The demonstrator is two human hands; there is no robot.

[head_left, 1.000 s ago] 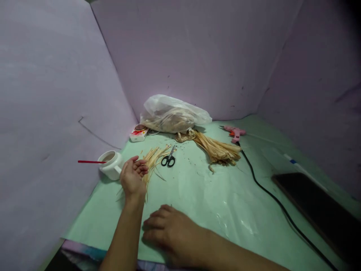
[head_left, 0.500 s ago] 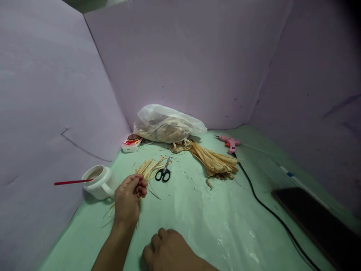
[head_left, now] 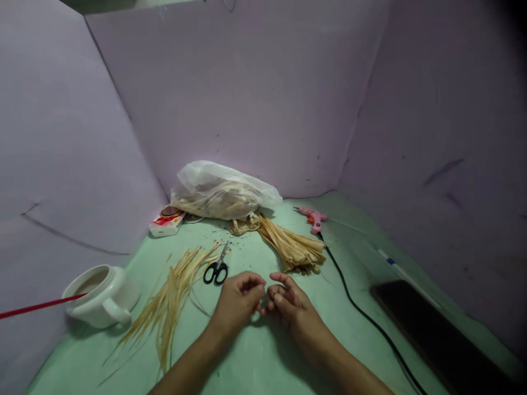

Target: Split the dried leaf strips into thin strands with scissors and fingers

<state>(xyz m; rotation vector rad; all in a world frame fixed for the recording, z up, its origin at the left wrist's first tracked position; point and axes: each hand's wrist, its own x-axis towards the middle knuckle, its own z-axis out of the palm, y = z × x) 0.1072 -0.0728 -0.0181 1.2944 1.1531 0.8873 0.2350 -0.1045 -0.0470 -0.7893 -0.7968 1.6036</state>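
My left hand (head_left: 242, 296) is over the middle of the table, its thumb and forefinger pinched together. Whatever lies in the pinch is too small to make out. Close beside it is my right hand (head_left: 290, 302), forefinger stretched out and the thumb pressed on the other curled fingers; what they hold, if anything, is hidden. Dry straw-coloured fibre strips (head_left: 177, 291) lie loose left of my left hand. Black-handled scissors (head_left: 216, 270) rest between those strips and the hand. Beyond my right hand lies a thick bundle of dried fibre (head_left: 292, 244) joined to a braided part (head_left: 245, 225).
A white mug (head_left: 105, 296) with a red stick (head_left: 41, 306) stands left. At the back are a plastic bag (head_left: 226, 189) of fibre and a small white-and-red box (head_left: 167, 224). A pink glue gun (head_left: 315, 218), its black cord (head_left: 354, 299), a pen (head_left: 407, 277) and a dark phone-like slab (head_left: 436, 334) lie right.
My left hand has moved right, away from the loose strips, which now show more fully. My right hand has risen from the near edge to meet it. The view has turned right.
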